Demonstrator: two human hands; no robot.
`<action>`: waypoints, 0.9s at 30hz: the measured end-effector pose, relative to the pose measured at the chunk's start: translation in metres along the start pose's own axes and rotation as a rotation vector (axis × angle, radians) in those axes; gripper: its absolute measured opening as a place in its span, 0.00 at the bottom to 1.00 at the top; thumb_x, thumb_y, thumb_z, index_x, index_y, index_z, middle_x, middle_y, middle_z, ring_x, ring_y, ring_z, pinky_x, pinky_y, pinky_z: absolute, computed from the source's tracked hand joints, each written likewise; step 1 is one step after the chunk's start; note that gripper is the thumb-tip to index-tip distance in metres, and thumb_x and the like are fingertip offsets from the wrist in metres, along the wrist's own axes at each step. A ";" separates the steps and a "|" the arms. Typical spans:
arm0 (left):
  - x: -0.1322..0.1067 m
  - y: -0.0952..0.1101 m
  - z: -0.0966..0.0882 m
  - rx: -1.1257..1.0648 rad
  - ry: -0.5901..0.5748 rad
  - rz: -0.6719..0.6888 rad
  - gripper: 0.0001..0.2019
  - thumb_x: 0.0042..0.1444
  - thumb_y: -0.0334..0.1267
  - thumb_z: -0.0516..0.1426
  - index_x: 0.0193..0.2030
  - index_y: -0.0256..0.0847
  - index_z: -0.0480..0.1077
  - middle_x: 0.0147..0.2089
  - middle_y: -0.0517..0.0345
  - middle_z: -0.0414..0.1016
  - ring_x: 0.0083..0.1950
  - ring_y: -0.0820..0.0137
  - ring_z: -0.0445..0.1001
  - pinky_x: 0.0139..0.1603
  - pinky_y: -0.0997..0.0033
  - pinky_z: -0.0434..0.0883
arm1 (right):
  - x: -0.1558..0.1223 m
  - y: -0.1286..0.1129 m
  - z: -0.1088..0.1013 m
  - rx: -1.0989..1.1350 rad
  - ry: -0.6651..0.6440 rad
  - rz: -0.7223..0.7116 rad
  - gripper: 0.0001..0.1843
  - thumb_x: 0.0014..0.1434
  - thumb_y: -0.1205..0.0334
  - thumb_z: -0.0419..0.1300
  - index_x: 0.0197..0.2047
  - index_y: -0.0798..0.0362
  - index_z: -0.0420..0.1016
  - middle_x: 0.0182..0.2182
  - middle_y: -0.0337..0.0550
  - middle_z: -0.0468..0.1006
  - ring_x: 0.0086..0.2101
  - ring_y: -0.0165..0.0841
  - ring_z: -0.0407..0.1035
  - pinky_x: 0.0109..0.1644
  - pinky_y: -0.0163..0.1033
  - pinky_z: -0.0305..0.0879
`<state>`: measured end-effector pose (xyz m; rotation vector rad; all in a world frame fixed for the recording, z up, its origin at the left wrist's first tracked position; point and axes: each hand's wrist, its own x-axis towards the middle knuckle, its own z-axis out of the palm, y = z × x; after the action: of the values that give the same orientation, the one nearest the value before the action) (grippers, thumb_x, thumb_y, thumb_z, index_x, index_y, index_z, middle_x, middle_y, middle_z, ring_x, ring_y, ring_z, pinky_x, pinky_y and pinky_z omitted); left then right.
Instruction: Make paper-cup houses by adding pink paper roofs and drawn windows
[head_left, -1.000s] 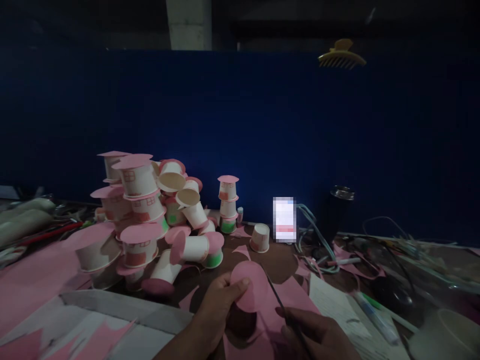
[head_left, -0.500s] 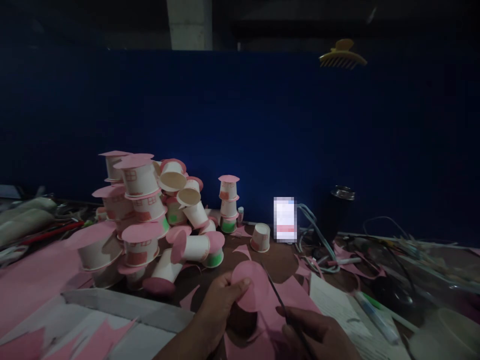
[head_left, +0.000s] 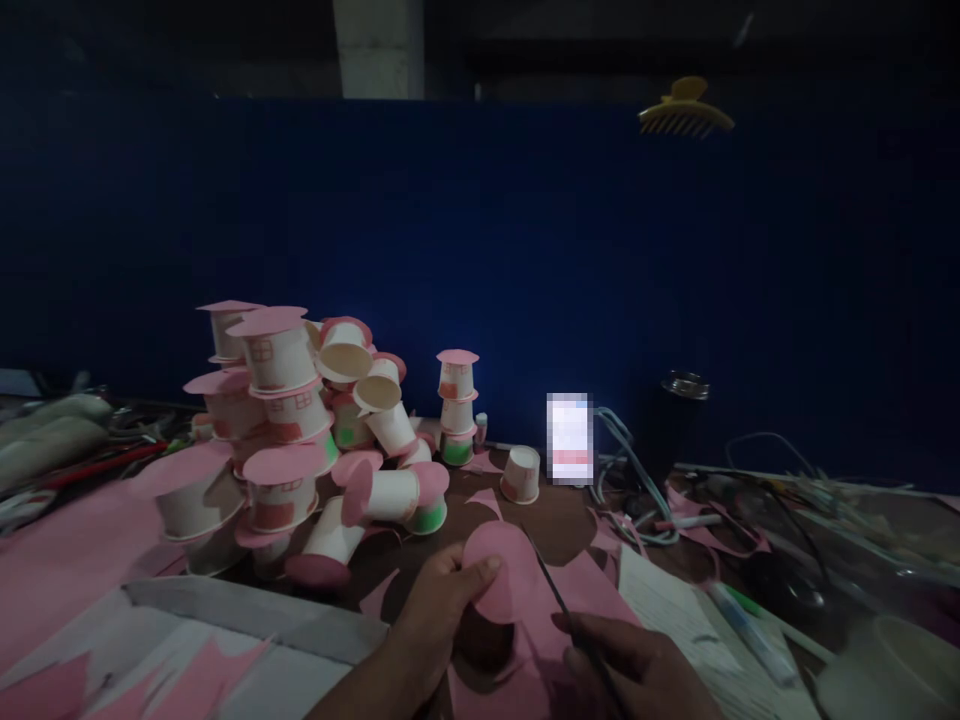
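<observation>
My left hand (head_left: 439, 595) pinches a round pink paper disc (head_left: 504, 575) by its left edge, thumb on top. In my right hand (head_left: 637, 660) is a pair of dark scissors (head_left: 553, 582), seen nearly edge-on, the thin blade pointing up and away beside the disc's right edge. Their handles are mostly hidden by my fingers. Beneath both hands lies a pink paper sheet (head_left: 551, 640) with cut edges. Beyond the disc a small white paper cup (head_left: 520, 474) stands upside down.
Stacked and tumbled paper cups with pink discs (head_left: 281, 360) fill the left, beside a shorter cup tower (head_left: 457, 405). A lit phone (head_left: 570, 438), cables (head_left: 637, 470) and a dark bottle (head_left: 679, 420) stand behind. Printed paper (head_left: 675, 620) lies right; a grey-white box (head_left: 255, 620) is front left.
</observation>
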<state>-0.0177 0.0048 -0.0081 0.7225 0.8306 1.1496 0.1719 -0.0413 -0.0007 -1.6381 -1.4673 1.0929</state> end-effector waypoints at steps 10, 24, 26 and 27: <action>0.005 -0.005 -0.006 0.030 0.013 0.000 0.16 0.41 0.45 0.66 0.30 0.33 0.73 0.26 0.56 0.73 0.28 0.71 0.68 0.33 0.72 0.64 | 0.002 0.000 -0.008 -0.150 0.154 -0.031 0.16 0.48 0.47 0.57 0.33 0.50 0.71 0.14 0.30 0.64 0.18 0.29 0.61 0.22 0.31 0.55; 0.001 0.004 -0.003 0.270 0.195 0.150 0.15 0.44 0.48 0.62 0.30 0.37 0.72 0.27 0.59 0.73 0.31 0.67 0.69 0.35 0.71 0.65 | 0.018 0.024 -0.066 -0.810 0.399 0.033 0.08 0.53 0.53 0.53 0.30 0.48 0.66 0.29 0.43 0.77 0.30 0.39 0.71 0.29 0.37 0.54; -0.002 0.007 -0.001 0.319 0.203 0.153 0.15 0.44 0.49 0.62 0.29 0.37 0.72 0.28 0.58 0.73 0.32 0.66 0.69 0.36 0.70 0.65 | 0.019 0.026 -0.067 -0.800 0.406 0.039 0.08 0.52 0.56 0.53 0.32 0.50 0.68 0.30 0.45 0.77 0.32 0.40 0.71 0.30 0.37 0.54; -0.004 0.009 0.001 0.348 0.216 0.157 0.15 0.44 0.49 0.62 0.29 0.37 0.72 0.28 0.58 0.73 0.32 0.66 0.70 0.36 0.70 0.66 | 0.020 0.026 -0.067 -0.781 0.398 0.034 0.07 0.51 0.57 0.54 0.31 0.51 0.69 0.30 0.46 0.77 0.31 0.39 0.71 0.30 0.37 0.54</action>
<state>-0.0220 0.0029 0.0004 0.9740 1.1914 1.2524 0.2434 -0.0223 0.0013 -2.2343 -1.6858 0.1460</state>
